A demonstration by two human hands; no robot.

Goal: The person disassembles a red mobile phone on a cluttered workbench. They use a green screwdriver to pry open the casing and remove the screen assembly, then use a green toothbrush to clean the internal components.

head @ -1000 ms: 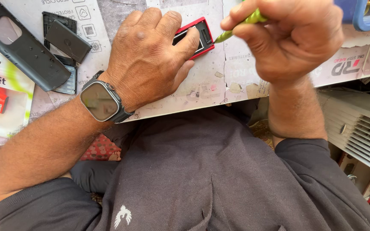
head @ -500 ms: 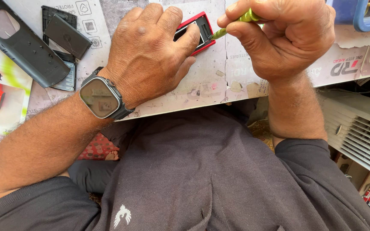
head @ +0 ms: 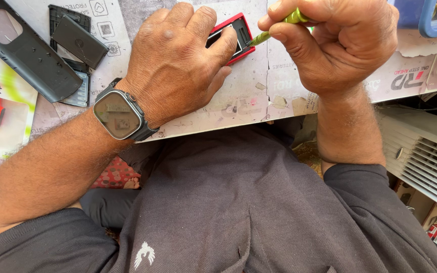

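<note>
- The left hand (head: 178,65) lies flat over a small red-framed device (head: 231,36) on the surface (head: 249,101), its fingers pressing the device down rather than closing round it; only the right end of the red frame shows past the fingertips. If that pressure eases, the device could skid along the paper-covered surface under the tool's push.
- The right hand (head: 337,43) is clenched round a thin green tool (head: 279,26), whose tip meets the device's right edge, just beside the left thumb. A slip of the tip (its exact shape is too small to tell) would likely run it straight into that thumb or across the device's open face.
- The tool comes in at a low slant. Levering too hard from that angle could chip the red frame or bend whatever sits inside it.
- The left palm hides most of the device, so the person judges the contact point from a narrow visible strip; a misplaced tip is an easy mistake here.
- A dark back cover (head: 24,48) and a loose dark flat part (head: 79,40) lie well to the left, near the left forearm with its wristwatch (head: 120,114). A sudden jerk of that arm could sweep them off the near edge.
</note>
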